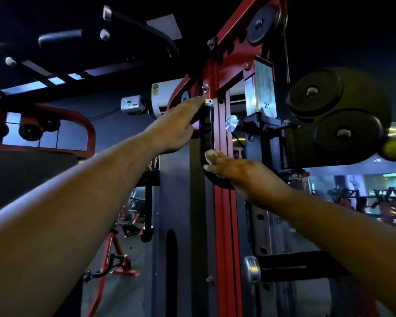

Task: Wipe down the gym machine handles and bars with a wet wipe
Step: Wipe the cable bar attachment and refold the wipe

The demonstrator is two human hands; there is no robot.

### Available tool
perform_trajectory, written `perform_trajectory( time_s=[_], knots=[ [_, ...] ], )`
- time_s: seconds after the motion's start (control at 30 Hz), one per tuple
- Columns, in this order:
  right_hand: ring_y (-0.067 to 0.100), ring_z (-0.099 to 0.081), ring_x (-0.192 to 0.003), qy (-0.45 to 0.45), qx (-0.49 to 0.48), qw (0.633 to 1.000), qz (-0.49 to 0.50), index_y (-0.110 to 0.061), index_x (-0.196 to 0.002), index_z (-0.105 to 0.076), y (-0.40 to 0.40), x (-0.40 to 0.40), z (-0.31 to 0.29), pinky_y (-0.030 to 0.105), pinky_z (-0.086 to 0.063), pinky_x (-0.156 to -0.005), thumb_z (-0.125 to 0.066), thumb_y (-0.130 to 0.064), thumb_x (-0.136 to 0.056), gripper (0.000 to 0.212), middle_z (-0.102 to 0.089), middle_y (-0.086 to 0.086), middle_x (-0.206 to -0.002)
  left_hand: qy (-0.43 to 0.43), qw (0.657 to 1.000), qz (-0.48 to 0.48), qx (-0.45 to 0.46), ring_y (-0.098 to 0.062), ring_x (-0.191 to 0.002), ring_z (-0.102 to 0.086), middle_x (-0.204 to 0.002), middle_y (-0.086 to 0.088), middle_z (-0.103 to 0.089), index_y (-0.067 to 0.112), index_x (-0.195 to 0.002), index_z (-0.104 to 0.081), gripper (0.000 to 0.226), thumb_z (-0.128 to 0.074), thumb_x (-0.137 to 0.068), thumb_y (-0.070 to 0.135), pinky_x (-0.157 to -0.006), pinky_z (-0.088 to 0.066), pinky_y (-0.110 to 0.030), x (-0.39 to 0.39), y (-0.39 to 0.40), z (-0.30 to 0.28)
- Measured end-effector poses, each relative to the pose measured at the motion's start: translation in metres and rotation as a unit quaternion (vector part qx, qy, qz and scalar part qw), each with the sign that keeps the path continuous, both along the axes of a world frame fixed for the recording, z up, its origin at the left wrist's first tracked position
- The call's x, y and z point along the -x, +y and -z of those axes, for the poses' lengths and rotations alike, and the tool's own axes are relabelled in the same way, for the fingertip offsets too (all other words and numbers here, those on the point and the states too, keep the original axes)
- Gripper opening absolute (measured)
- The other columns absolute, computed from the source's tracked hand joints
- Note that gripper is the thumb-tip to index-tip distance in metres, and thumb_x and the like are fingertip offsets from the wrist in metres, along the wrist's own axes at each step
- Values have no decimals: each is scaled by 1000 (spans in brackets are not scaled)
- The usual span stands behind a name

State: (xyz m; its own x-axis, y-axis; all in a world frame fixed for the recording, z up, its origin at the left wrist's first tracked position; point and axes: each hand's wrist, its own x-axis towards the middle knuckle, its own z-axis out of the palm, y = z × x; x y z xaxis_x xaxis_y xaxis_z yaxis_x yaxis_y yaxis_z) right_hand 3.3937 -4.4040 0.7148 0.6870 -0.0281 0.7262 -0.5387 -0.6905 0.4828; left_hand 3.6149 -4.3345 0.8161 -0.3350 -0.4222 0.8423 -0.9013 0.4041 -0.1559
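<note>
A black curved handle [206, 131] hangs on the red upright [224, 202] of a cable machine, at head height. My left hand [176, 126] reaches up to the handle's top end, with fingers stretched along it near a silver collar [209, 102]. Lower down, my right hand [233, 170] presses a small white wet wipe [212, 154] against the handle's bend, its fingers wrapped over the wipe. Most of the wipe is hidden under those fingers.
Black pulleys in an olive housing [334, 115] jut out at right, beside a numbered steel post [261, 92]. Black pull-up grips [133, 26] hang overhead at left. A rope attachment [148, 202] dangles lower left. Other gym machines stand far behind.
</note>
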Motion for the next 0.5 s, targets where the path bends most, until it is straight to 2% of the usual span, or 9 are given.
perform_trajectory(
  time_s=[0.07, 0.13, 0.2, 0.23, 0.3, 0.37, 0.43, 0.5],
  knots=[
    [18, -41, -143, -15, 44, 999, 2, -25, -150, -43, 9, 6, -12, 40, -43, -113, -53, 7, -94, 65, -30, -7, -161, 7, 1000, 12, -10, -30, -142, -44, -167, -5, -29, 23, -164, -20, 71, -47, -102, 1, -116, -37, -43, -1, 1, -1],
    [26, -51, -136, -88, 99, 991, 9, -18, -148, -47, 19, 2, -37, 40, -46, -109, -46, 7, -94, 59, -41, 5, -158, 18, 999, 28, -14, -32, -137, -49, -163, -8, -36, 24, -163, -25, 68, -44, -103, 1, -109, -41, -37, -2, 2, -4],
    [27, -49, -138, -146, 114, 982, 40, -16, -146, -50, 27, -15, -65, 38, -43, -111, -48, 10, -93, 59, -42, 7, -157, 31, 998, 46, -14, -29, -135, -51, -154, -11, -47, 25, -161, -29, 64, -42, -103, 1, -101, -41, -29, -4, 3, -9],
    [26, -45, -142, -146, 103, 982, 55, -17, -146, -51, 28, -26, -73, 37, -39, -114, -49, 10, -94, 58, -39, 6, -159, 31, 998, 51, -15, -26, -133, -51, -152, -11, -50, 26, -161, -30, 63, -41, -103, 2, -100, -40, -28, -6, 3, -11],
    [27, -37, -147, -135, 80, 986, 58, -19, -144, -54, 23, -42, -75, 40, -36, -116, -48, 6, -98, 52, -33, 6, -163, 27, 998, 54, -24, -25, -133, -52, -151, -11, -50, 29, -161, -30, 63, -42, -104, 4, -102, -44, -31, -9, 2, -13],
    [30, -35, -148, -123, 87, 988, 39, -18, -138, -60, 12, -48, -63, 44, -39, -112, -48, 1, -99, 45, -35, 10, -161, 22, 998, 52, -33, -29, -139, -47, -158, -10, -44, 29, -162, -28, 64, -42, -104, 5, -109, -41, -35, -12, 1, -12],
    [32, -35, -148, -60, 89, 994, 27, -21, -134, -61, -4, -45, -44, 50, -44, -111, -54, -1, -97, 43, -40, 11, -158, 3, 998, 47, -29, -27, -148, -36, -165, -8, -34, 24, -163, -25, 64, -43, -105, 5, -114, -30, -29, -13, -1, -9],
    [31, -35, -149, 12, 75, 997, 33, -27, -134, -56, -14, -36, -24, 52, -43, -112, -62, -3, -92, 48, -37, 6, -160, -19, 998, 51, -18, -20, -155, -22, -169, -5, -23, 21, -164, -21, 64, -46, -107, 11, -118, -18, -25, -11, -2, -6]
  ],
)
